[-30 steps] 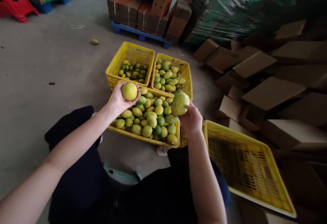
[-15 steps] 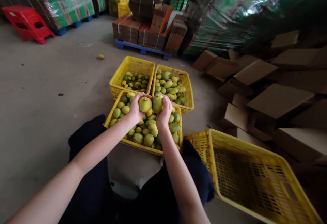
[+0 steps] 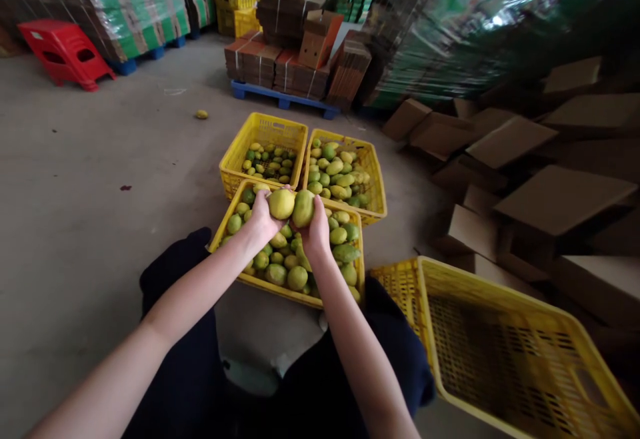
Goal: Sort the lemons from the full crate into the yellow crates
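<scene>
Left fingers (image 3: 262,203) grasping smooth yellow fruit (image 3: 281,204); right fingers (image 3: 319,209) grasping greener, longer fruit (image 3: 303,209)

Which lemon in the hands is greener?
The green-tinged lemon in the right hand; the left hand holds a plainly yellower lemon.

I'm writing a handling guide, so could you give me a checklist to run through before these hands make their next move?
1. Left hand has hold of the yellow fruit: ok.
2. Right hand has hold of the greener fruit: ok.
3. Both held fruits are over the front crate: ok.
4. Undersides of the held fruits are unmarked: cannot tell, they are hidden from the camera.
5. No loose fruit on the floor: not ok, a stray fruit lies beyond the crates, toward the left.
</scene>
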Motion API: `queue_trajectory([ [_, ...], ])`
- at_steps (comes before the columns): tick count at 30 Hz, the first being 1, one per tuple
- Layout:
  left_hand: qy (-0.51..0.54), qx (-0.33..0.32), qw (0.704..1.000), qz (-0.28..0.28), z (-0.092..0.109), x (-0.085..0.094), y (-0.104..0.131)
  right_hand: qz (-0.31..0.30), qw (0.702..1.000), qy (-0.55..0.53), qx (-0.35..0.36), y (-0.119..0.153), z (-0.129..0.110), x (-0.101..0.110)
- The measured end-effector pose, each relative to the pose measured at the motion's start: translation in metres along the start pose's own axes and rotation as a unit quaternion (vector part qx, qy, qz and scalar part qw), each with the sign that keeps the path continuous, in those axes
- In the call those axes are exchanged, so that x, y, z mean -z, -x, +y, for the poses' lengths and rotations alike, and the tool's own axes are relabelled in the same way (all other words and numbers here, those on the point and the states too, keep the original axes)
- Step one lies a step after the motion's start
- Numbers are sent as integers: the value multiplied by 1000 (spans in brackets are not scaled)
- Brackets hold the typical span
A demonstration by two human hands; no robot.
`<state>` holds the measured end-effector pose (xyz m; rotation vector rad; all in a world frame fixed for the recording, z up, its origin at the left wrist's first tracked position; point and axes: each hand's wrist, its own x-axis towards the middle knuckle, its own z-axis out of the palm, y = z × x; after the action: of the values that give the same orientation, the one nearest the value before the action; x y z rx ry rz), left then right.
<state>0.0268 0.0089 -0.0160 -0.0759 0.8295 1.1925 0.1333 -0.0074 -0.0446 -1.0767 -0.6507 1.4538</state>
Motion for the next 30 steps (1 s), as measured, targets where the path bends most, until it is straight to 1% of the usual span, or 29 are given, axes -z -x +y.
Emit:
queue_trajectory([
  [2,-10,5,1000,-12,1,-3,5,57,998,-19,-1,2,-3,-2],
  [3,-16,8,1000,-25,2,-5,8,72,997,-27,-5,3,-5,-3],
  [5,-26,10,998,-57,2,-9,13,59,997,-37,-15,6,-12,-4],
  [7,-38,10,997,-73,3,-13,17,30,999,-33,-31,8,-20,-4],
  [9,-62,20,996,-64,3,-14,18,7,998,-23,-59,9,-26,-3],
  [12,-116,46,991,-45,4,-13,17,7,994,-16,-104,7,-31,-2],
  [14,-148,51,987,-40,3,-10,15,2,993,-11,-116,6,-31,0],
  [16,-170,30,984,-46,3,-6,12,-8,995,6,-97,5,-32,3],
  [17,-179,4,982,-60,3,-4,11,-9,998,16,-66,5,-33,5],
  [19,-200,-84,969,-114,4,-1,10,-11,998,47,27,6,-36,10],
  [20,-216,-145,953,-152,5,0,11,-18,994,68,86,6,-38,12],
  [21,-237,-212,929,-191,7,1,12,-34,984,93,146,7,-41,15],
  [23,-293,-332,860,-255,11,3,16,-80,951,151,258,8,-48,19],
  [25,-346,-417,788,-293,15,5,19,-104,910,200,349,9,-54,22],
  [26,-365,-443,760,-304,17,6,21,-104,893,219,380,9,-57,23],
  [27,-378,-460,740,-314,18,6,22,-99,880,233,403,10,-59,24],
  [28,-383,-469,727,-322,18,7,22,-91,872,239,417,11,-62,25],
  [29,-382,-470,723,-332,19,7,22,-86,870,238,423,12,-64,26],
  [30,-375,-463,727,-341,19,8,21,-83,872,230,424,14,-66,27],
])
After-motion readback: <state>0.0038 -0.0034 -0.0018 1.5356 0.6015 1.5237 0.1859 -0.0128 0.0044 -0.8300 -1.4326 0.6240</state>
